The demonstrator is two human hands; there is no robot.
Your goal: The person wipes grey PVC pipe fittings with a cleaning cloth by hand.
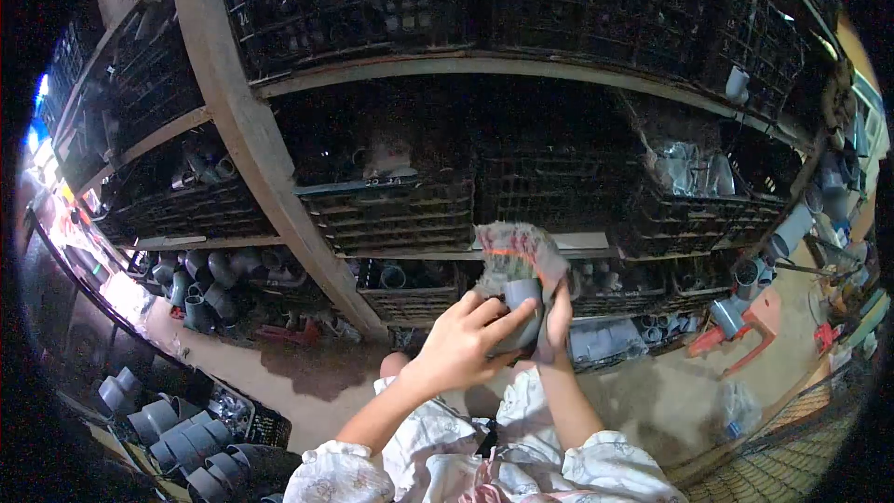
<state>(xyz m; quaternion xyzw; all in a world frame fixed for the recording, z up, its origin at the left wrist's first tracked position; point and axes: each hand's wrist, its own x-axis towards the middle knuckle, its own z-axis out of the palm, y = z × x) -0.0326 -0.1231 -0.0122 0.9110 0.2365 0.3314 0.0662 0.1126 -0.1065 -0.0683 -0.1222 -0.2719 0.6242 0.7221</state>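
A grey plastic pipe fitting (523, 294) is held in front of my lap, above the floor. My left hand (470, 339) is closed round its near left side, with the fingers over the top. On the other side, my right hand (556, 324) holds a grey, fluffy rag (523, 251) with an orange stripe against the fitting. The rag rises beyond the fitting's far end. The fingers of my right hand are mostly hidden behind the rag and the fitting.
Wooden shelves with black plastic crates (559, 186) stand ahead. Grey pipe fittings (191, 442) are piled at lower left beside a small black basket (270, 427). A red plastic piece (759, 321) and a clear plastic bag (740, 407) lie on the floor at right.
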